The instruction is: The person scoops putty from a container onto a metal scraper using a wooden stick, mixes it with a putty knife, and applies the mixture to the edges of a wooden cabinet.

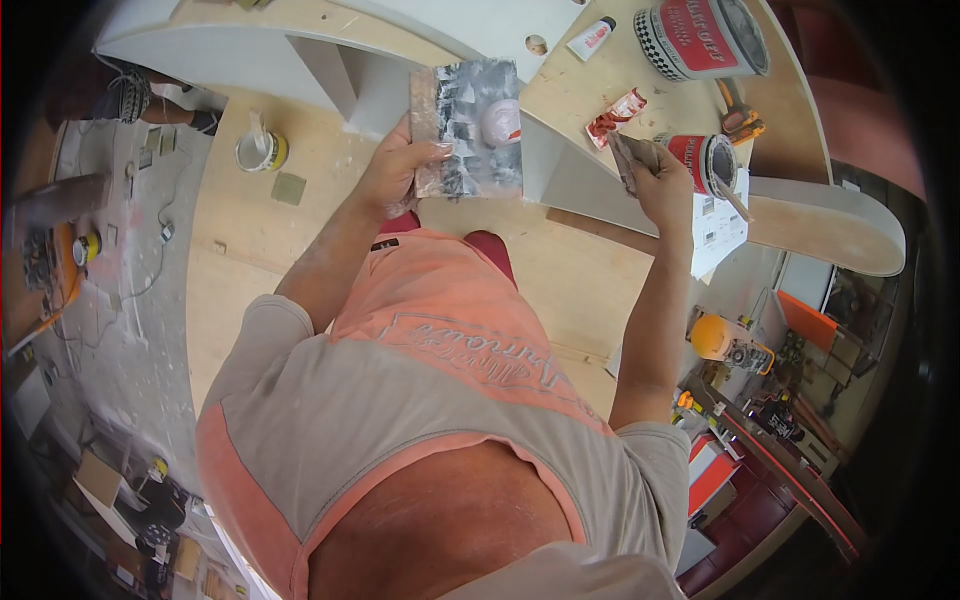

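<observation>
My left hand (400, 170) grips the edge of a flat mixing board (465, 170) smeared with grey, black and white. On the board sits a pinkish lump of putty (498, 122) with a small red streak at its side. My right hand (662, 182) closes round a thin, stained spatula (624, 165), tilted and apart from the board. Just beyond the spatula, a red-smeared tube (617, 118) lies on the wooden surface. Beside my right hand stands an open red-labelled can (690, 152) with a stick leaning out.
A larger red-and-white can (690, 42), a white tube (592, 38) and an orange-black tool (738, 112) occupy the wooden top (560, 95). Papers (718, 230) hang near its edge. A small tub (258, 152) rests on the boards at left. Another person's leg (170, 112) shows at far left.
</observation>
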Demonstrator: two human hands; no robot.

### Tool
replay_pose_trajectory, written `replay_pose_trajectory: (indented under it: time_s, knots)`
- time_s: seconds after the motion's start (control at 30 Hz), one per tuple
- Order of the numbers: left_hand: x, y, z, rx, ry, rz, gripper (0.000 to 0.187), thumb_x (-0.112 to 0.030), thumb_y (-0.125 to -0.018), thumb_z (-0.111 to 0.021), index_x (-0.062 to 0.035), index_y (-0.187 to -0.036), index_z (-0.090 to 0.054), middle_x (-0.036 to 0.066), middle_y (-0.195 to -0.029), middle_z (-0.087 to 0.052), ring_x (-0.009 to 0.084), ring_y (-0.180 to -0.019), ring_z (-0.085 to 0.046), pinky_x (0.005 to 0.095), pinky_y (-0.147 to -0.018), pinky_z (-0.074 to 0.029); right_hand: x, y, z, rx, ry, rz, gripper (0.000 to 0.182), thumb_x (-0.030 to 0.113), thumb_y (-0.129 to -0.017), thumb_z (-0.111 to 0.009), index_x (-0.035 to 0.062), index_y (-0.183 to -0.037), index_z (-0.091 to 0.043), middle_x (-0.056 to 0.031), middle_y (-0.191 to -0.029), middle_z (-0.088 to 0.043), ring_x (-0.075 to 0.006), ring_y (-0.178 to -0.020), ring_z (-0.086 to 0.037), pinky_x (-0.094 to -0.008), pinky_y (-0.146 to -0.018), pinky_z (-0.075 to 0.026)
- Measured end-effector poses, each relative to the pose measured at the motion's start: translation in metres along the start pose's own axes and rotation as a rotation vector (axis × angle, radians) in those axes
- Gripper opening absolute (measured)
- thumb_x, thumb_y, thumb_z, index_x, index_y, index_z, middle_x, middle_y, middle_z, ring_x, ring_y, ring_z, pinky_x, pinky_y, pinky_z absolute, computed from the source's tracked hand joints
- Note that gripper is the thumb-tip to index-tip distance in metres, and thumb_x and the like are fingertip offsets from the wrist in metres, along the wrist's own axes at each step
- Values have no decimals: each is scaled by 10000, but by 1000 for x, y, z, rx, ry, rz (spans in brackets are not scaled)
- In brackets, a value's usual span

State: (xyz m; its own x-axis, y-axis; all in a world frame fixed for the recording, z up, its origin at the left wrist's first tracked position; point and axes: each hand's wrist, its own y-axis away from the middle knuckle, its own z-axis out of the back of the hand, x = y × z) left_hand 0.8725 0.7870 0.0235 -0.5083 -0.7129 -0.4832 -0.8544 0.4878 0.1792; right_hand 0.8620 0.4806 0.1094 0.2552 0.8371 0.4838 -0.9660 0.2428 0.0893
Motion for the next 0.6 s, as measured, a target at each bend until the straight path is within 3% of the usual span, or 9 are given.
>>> replay_pose_trajectory:
  time_s: [0.03, 0.1, 0.3, 0.43, 0.5, 0.53, 0.57, 0.6]
  knots:
    - [0, -2, -2, -7, -15, 10, 484, 16, -770, -491, -56, -1230, -358, 80, -1044, -537, 159, -918, -562, 308, -764, -491, -2, 0, 3, -4, -1, 0, 272, 107, -720, -551, 84, -982, -622, -155, -806, -638, -248, -708, -632, -310, -631, -469]
    - [3, -6, -4, -12, -32, 20, 476, 14, -773, -492, -54, -1225, -359, 83, -1046, -535, 162, -928, -560, 313, -766, -494, -5, 1, 8, 16, -105, -65, 251, 67, -744, -588, 14, -989, -599, -60, -821, -649, -96, -731, -591, -242, -660, -457]
    - [13, -19, -13, -9, -79, 52, 472, 11, -774, -493, -42, -1223, -359, 95, -1045, -531, 184, -927, -562, 321, -779, -491, 0, 4, 15, -3, -16, -55, 225, 53, -753, -586, -13, -968, -595, -55, -833, -639, -90, -747, -573, -229, -687, -449]
    - [23, -31, -22, 11, -94, 123, 461, -3, -771, -506, -50, -1207, -363, 97, -1024, -538, 180, -902, -572, 330, -737, -511, 17, 20, 20, -63, -207, 2, 259, 29, -746, -604, -11, -1000, -580, -72, -863, -633, -97, -771, -572, -230, -700, -450]
    - [27, -37, -29, 31, -104, 139, 460, -5, -769, -509, -52, -1203, -364, 96, -1017, -541, 178, -889, -578, 329, -721, -518, 20, 29, 19, -134, -324, 245, 247, 11, -745, -590, -1, -991, -572, -139, -884, -626, -193, -760, -605, -272, -691, -453]
    - [29, -39, -35, 45, -74, 142, 460, -4, -768, -509, -53, -1202, -365, 92, -1012, -543, 174, -878, -582, 322, -715, -521, 26, 32, 18, -150, -237, 333, 272, -55, -701, -585, 1, -966, -562, -135, -907, -619, -227, -752, -586, -297, -662, -459]
    - [30, -40, -40, 58, -44, 146, 460, -2, -767, -510, -55, -1201, -367, 88, -1006, -545, 170, -867, -587, 316, -710, -525, 29, 34, 15, -154, -236, 331, 272, -55, -701, -585, 1, -966, -562, -135, -907, -619, -227, -752, -586, -297, -662, -459]
    - [32, -42, -43, 61, -45, 147, 460, -2, -767, -510, -55, -1201, -367, 88, -1006, -545, 170, -867, -587, 316, -710, -525, 32, 36, 12, -216, -148, 476, 288, -69, -678, -580, 10, -955, -564, -134, -926, -614, -246, -751, -572, -313, -656, -458]
